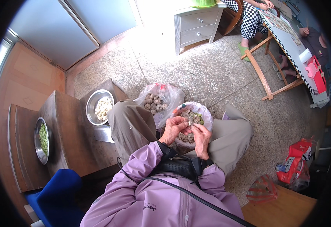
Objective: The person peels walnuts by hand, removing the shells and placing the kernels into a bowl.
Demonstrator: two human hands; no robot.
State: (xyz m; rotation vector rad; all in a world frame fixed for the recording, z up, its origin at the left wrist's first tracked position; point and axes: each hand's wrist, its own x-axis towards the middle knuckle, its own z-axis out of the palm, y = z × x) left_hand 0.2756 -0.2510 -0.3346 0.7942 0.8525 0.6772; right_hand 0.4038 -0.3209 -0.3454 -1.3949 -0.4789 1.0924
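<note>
Over a lined bin (208, 114) between my knees, my left hand (173, 129) and my right hand (201, 140) meet with their fingertips pinched. A small whitish garlic clove (190, 123) shows between them, partly hidden by the fingers. Papery garlic skins (186, 136) and some green scraps (198, 118) lie inside the bin. Just beyond my left knee, a clear plastic bag (175, 97) holds several whole garlic heads (154, 103). To the left, peeled cloves (103, 108) fill part of a steel bowl (90, 110) on a wooden surface.
Near that bowl lies a flat metal blade (104, 133). Farther left, another steel bowl (39, 154) contains chopped greens (43, 138). A white drawer cabinet (197, 27) stands ahead. People sit at a folding table (286, 39) at the upper right; red bags (292, 160) lie at the right.
</note>
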